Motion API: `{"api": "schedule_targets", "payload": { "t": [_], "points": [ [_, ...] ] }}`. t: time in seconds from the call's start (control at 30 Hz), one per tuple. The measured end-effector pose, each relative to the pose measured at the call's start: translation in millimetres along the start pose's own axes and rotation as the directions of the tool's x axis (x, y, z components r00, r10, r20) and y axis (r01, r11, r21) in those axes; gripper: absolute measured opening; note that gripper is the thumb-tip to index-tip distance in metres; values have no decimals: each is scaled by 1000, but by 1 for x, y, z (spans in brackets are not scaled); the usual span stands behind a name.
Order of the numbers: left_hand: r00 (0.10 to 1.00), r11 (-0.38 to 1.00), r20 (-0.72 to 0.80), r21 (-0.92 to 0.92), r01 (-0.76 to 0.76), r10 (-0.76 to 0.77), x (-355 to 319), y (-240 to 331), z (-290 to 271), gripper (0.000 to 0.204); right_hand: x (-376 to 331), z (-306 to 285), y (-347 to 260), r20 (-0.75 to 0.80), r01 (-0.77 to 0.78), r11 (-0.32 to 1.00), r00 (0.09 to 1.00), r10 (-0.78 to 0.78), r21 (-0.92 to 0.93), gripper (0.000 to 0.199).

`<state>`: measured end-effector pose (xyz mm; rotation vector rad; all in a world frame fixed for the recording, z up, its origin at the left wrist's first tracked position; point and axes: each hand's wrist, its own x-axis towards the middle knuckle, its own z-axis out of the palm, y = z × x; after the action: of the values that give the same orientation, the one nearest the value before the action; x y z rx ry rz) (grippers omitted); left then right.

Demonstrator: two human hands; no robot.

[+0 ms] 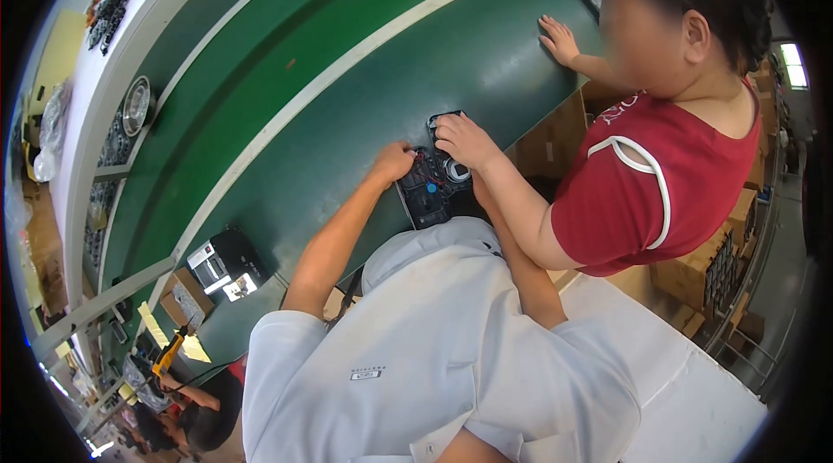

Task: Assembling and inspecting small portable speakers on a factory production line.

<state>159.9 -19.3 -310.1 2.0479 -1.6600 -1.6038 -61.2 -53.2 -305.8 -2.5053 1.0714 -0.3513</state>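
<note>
An opened black plastic housing [427, 207] lies at the table's near edge, close to my body. Inside it show red wires, a blue round part [431, 189] and a round, speaker-like part [456, 170] with a pale rim. My left hand [395, 161] is at its upper left corner, fingers closed near the red wires; what they pinch is too small to tell. My right hand [479, 191] is by the housing's right side, its fingers hidden behind a co-worker's forearm. The co-worker's hand [464, 140] rests on a black piece [444, 118] at the housing's far end.
A co-worker in a red top [651, 177] leans in from the right, other hand [560, 39] flat on the green table [347, 129]. Left stand a black and silver box-shaped device [227, 263] and a small carton [186, 298]. Another person holds a yellow tool [169, 352]. Cartons [694, 268] stand right.
</note>
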Motion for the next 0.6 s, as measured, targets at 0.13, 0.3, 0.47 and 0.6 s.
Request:
{"api": "schedule_targets", "payload": {
  "t": [0.13, 0.3, 0.47, 0.6],
  "points": [
    [996, 993, 70, -114, -39, 47, 1, -1, -11, 40, -2, -1, 1, 60, -62, 986, 997, 54, 155, 33],
    [969, 986, 187, -47, -158, 164, 10, -14, -26, 43, 1, 0, 4, 43, -31, 991, 999, 26, 129, 34],
    [979, 930, 120, 312, -197, 167, 9, -7, -24, 44, -4, 11, 15, 2, 45, 993, 999, -45, 105, 33],
    [985, 923, 97, 345, -168, 142, 5, -7, -23, 44, -2, 3, 12, 6, -13, 988, 1000, 12, 156, 32]
  ]
}}
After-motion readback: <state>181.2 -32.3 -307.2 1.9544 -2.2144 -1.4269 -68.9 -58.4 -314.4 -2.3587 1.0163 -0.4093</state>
